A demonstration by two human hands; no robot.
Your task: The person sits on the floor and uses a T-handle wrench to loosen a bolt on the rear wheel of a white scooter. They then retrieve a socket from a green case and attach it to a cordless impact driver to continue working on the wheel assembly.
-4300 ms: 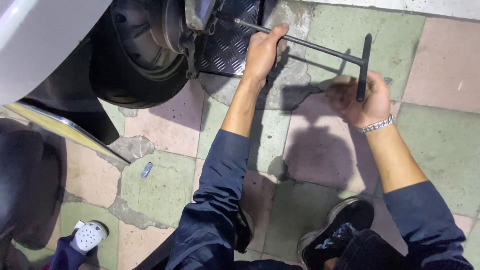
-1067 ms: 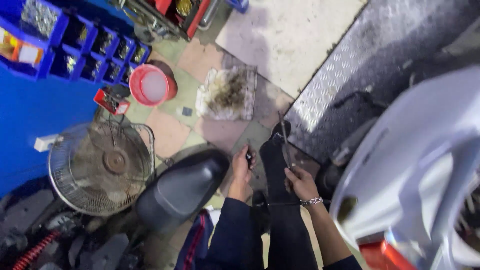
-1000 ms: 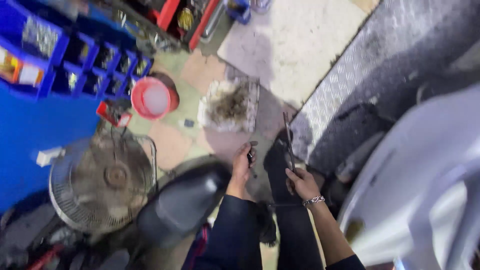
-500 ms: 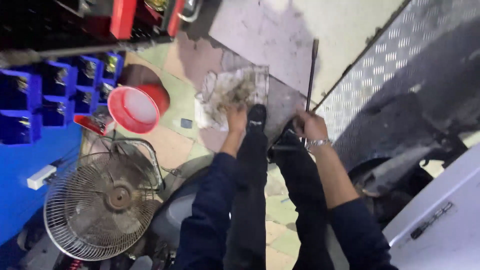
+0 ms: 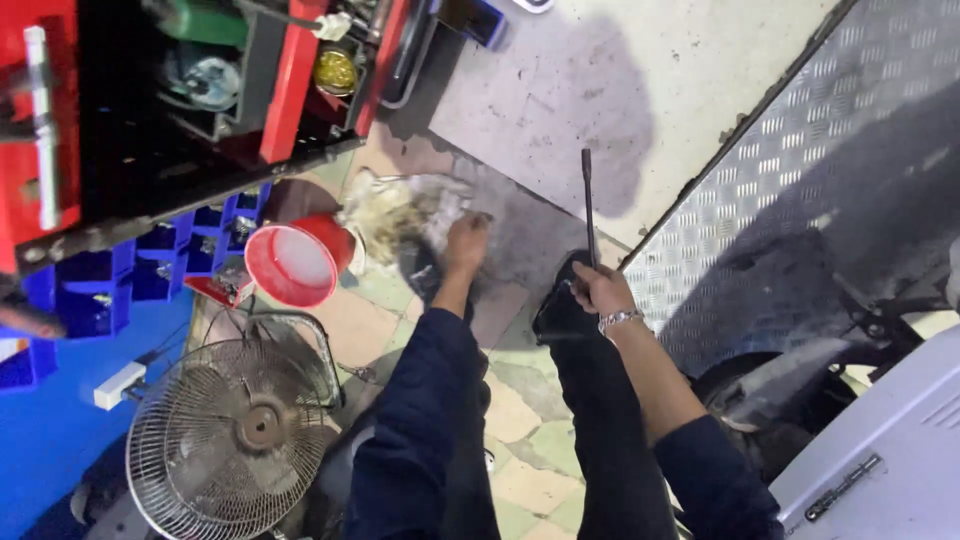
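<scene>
I see a red bucket point(image 5: 297, 263) and fan point(image 5: 235, 435) on the floor at left. My left hand point(image 5: 466, 243) presses fingers into a rag pile point(image 5: 400, 210); my right hand point(image 5: 598, 290) grips a long wrench point(image 5: 588, 205), shaft pointing away.

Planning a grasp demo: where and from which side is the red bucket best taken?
Probably by the rim of the red bucket, from above. It is tipped, with its open mouth towards the camera, so the rim edge is exposed. The rack crowds its far side and the fan its near side, so the right-hand rim looks freest.
</scene>
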